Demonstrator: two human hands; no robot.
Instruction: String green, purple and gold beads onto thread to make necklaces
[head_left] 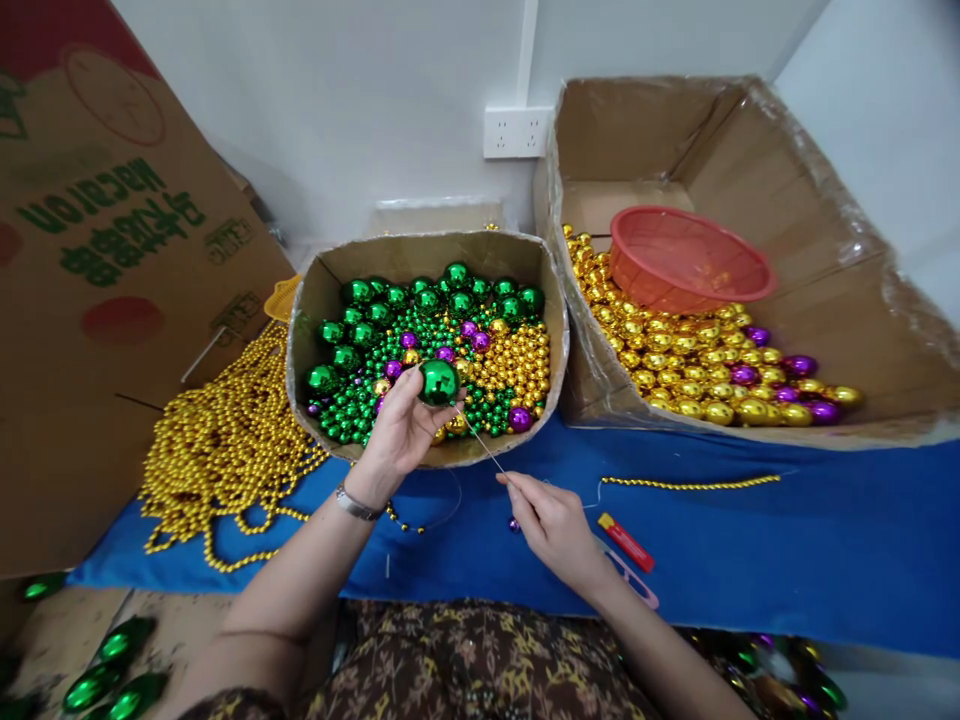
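Green ball [439,382], glossy, one: held above the bead carton [341,262], towards its near edge; left hand [397,430] pinching it between thumb and fingers. Presumably light, hard-shelled, slippery, dentable; best gripped round its widest part. Thin strand [484,447], one: lower end pinched by right hand [551,520], over the blue table [750,540]; probably stiff, best held near its end; entry into ball unclear.

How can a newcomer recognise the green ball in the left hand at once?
Find the cardboard box of mixed green, gold and purple beads. Over its near side, the left hand holds the shiny green ball. Unlike the green balls in that box, it is held up and looks larger.
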